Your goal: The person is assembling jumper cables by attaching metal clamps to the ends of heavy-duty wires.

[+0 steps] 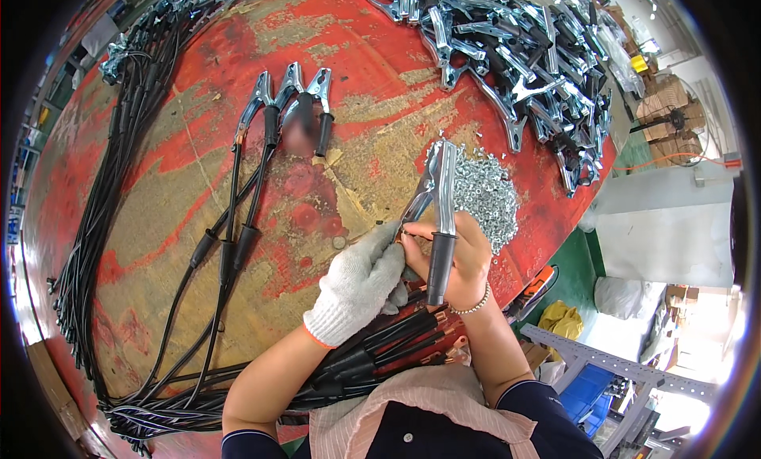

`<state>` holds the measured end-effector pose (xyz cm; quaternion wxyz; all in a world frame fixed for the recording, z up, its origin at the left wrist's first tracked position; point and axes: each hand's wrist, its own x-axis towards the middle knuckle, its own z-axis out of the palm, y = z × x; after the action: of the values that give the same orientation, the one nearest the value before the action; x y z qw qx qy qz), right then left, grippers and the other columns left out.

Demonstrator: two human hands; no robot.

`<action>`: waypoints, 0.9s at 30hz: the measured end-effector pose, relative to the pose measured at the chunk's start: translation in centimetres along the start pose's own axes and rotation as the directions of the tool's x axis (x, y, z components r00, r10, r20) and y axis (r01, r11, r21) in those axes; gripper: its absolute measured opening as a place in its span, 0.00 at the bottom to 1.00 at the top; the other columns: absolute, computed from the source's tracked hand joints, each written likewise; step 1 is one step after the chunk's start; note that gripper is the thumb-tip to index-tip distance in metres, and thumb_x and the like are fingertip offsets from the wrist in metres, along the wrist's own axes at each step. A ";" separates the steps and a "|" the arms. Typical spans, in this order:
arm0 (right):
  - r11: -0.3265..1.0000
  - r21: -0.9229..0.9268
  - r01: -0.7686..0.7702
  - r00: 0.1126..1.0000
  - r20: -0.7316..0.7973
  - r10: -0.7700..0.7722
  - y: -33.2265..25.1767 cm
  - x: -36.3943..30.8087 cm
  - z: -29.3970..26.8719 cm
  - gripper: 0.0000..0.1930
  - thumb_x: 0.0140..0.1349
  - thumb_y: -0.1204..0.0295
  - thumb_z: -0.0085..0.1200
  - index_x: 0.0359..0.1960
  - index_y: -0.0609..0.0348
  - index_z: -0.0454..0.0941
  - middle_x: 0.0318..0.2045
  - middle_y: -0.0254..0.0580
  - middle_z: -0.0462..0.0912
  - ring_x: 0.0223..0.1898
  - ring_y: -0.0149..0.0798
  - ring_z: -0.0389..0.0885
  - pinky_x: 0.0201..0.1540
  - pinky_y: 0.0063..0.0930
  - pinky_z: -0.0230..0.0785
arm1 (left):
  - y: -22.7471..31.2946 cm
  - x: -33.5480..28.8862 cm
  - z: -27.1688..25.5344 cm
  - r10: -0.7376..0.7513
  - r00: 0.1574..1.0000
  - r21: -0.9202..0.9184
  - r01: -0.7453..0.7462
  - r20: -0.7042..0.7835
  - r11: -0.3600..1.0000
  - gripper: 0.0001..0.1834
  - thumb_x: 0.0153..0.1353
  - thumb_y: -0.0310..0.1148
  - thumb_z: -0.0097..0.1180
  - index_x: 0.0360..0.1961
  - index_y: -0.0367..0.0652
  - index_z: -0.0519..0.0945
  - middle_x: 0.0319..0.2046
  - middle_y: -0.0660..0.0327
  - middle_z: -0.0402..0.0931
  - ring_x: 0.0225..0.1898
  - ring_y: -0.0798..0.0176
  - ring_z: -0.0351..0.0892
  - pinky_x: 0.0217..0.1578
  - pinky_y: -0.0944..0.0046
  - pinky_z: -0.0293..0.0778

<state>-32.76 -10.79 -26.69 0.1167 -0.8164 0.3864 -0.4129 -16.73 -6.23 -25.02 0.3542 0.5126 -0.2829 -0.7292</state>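
In front of me is a large silver spring clamp (445, 177), jaws pointing away, with a black sleeve on one handle. My left hand (361, 277), in a white knitted glove, is closed on the clamp's other, bare metal handle. The glove hides whether a cable end is in there too. My bare right hand (468, 261) pinches at the end of that same handle, its thumb and fingertips meeting the glove. The sleeved handle crosses in front of the right palm. Just beyond the right hand lies a heap of small silver nuts (485, 191).
Clamps joined to black cables (230, 197) lie left of centre. A long bundle of black cables (119, 189) runs down the left edge. Loose clamps (523, 55) are piled far right. Cables with copper ends (396, 344) lie along the near edge of the red, worn table (309, 221).
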 end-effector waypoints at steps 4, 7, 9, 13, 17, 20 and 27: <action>1.000 -0.001 -0.002 0.999 0.034 0.002 0.0 0.2 -0.3 0.14 0.42 0.81 0.70 0.33 0.56 0.86 0.28 0.39 0.80 0.26 0.38 0.76 0.29 0.28 0.68 | 0.0 0.0 0.0 0.003 1.000 0.004 -0.003 -0.003 1.000 0.21 0.71 0.33 0.43 0.62 0.40 0.69 0.23 0.63 0.75 0.19 0.73 0.75 0.20 0.72 0.74; 0.999 0.036 -0.021 0.999 0.029 0.019 0.0 0.4 -0.4 0.14 0.42 0.78 0.71 0.33 0.54 0.85 0.23 0.36 0.75 0.23 0.39 0.73 0.24 0.30 0.64 | 0.1 -0.1 0.3 0.020 1.000 -0.002 -0.020 -0.009 1.000 0.20 0.71 0.32 0.41 0.61 0.37 0.68 0.20 0.63 0.75 0.17 0.73 0.73 0.18 0.73 0.70; 0.998 0.052 -0.027 0.999 0.021 0.026 0.0 0.5 -0.3 0.14 0.42 0.77 0.71 0.34 0.52 0.85 0.21 0.35 0.73 0.21 0.39 0.72 0.23 0.32 0.63 | 0.1 0.0 0.3 0.017 1.000 -0.002 -0.017 -0.006 1.000 0.19 0.71 0.32 0.41 0.60 0.37 0.69 0.21 0.63 0.75 0.17 0.73 0.73 0.18 0.73 0.70; 0.999 0.042 -0.032 0.999 0.015 0.032 0.0 0.5 -0.4 0.14 0.42 0.77 0.71 0.33 0.52 0.85 0.21 0.35 0.74 0.23 0.40 0.73 0.24 0.32 0.64 | 0.0 0.0 0.0 -0.003 1.000 0.005 0.003 0.012 1.000 0.18 0.70 0.32 0.43 0.59 0.41 0.70 0.27 0.63 0.77 0.20 0.73 0.76 0.21 0.72 0.74; 0.994 0.060 -0.093 0.996 0.007 0.092 -0.6 0.7 -0.3 0.13 0.42 0.79 0.72 0.32 0.56 0.86 0.26 0.37 0.76 0.26 0.37 0.75 0.28 0.28 0.66 | 0.0 -0.1 0.0 -0.008 1.000 0.007 0.008 -0.006 1.000 0.18 0.70 0.32 0.43 0.59 0.41 0.70 0.27 0.63 0.77 0.20 0.73 0.76 0.21 0.72 0.74; 0.993 0.104 -0.051 0.999 0.018 0.050 0.0 0.4 -0.5 0.13 0.42 0.78 0.72 0.32 0.56 0.86 0.26 0.37 0.77 0.26 0.37 0.75 0.29 0.28 0.67 | 0.2 -0.2 0.2 0.007 1.000 0.036 -0.007 -0.004 0.999 0.18 0.70 0.32 0.43 0.59 0.41 0.70 0.26 0.64 0.77 0.20 0.73 0.75 0.21 0.72 0.74; 0.994 0.044 -0.102 0.994 0.041 0.101 -0.1 0.1 -0.4 0.12 0.43 0.79 0.71 0.32 0.56 0.85 0.26 0.38 0.77 0.28 0.39 0.76 0.31 0.30 0.68 | 0.2 -0.1 0.3 0.023 0.999 0.045 -0.022 -0.023 0.999 0.20 0.70 0.31 0.41 0.60 0.37 0.68 0.23 0.64 0.75 0.18 0.73 0.74 0.19 0.73 0.71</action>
<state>-32.96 -10.70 -26.33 0.1636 -0.8008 0.4155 -0.3992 -16.98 -6.26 -24.69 0.3539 0.5258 -0.3008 -0.7126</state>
